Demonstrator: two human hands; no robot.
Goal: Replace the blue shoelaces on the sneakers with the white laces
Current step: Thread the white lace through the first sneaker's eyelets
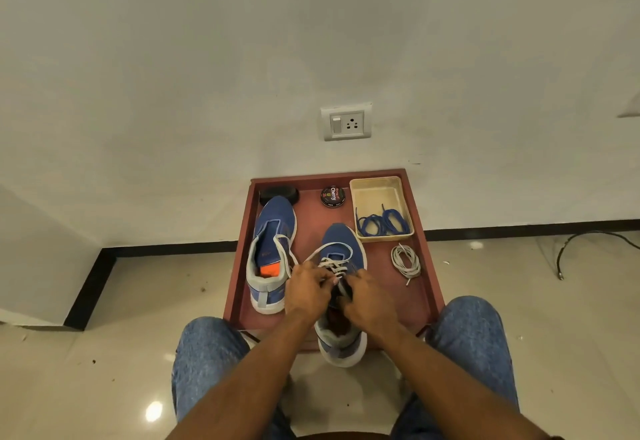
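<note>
Two blue sneakers lie on a dark red tray (431, 266). The left sneaker (272, 232) has no lace in its eyelets. The right sneaker (341, 245) carries a white lace (332, 263) crossed through its lower eyelets, with a loop lying over toward the left shoe. My left hand (306, 289) and my right hand (369, 303) both sit over the upper eyelets and pinch the white lace ends. The removed blue laces (381, 223) lie in a cream tray (375, 185). A second white lace (406, 260) lies coiled at the right.
A round black lid (280, 194) and a shoe polish tin (332, 196) stand at the tray's back. My knees in blue jeans flank the tray's near edge. A wall with a power socket (347, 122) rises behind; a black cable (581, 242) lies on the floor at right.
</note>
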